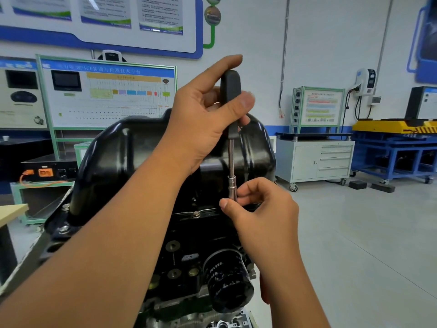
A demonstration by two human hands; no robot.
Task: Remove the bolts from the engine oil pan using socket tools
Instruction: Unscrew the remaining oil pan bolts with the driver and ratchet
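1. Oil filter (228, 284): black canister screwed into the side of the engine block (184, 259), nearest the viewer and below both hands; it plays no part in the present step.
2. Right hand (261, 210): thumb and curled fingers pinch the lower end of the socket (233, 189), steadying it where it meets the pan flange. The bolt under the socket is hidden by the fingers, so whether the socket is seated on its head cannot be told.
3. Flange bolt (195, 214): a hex head with washer, just left of the right thumb, still in place on the flange. Further bolts (63, 228) show on the left edge of the flange.
4. Socket driver: a chrome shank (231, 159) rises nearly upright from the socket to a black handle (231, 102).
5. Left hand (203, 119): fingers and thumb are wrapped round the handle, thumb across its front, forefinger extended over the top.
6. Oil pan (123, 157): glossy black, bolted on the upturned engine, behind and around the tool.
7. Step in hand (judgement): engaging or spinning out one flange bolt. Next, the left hand should turn the handle counter-clockwise, shank held square, until the bolt lifts free.
8. Background: a training panel (108, 93) and a white drawer cabinet (316, 162) stand along the wall.
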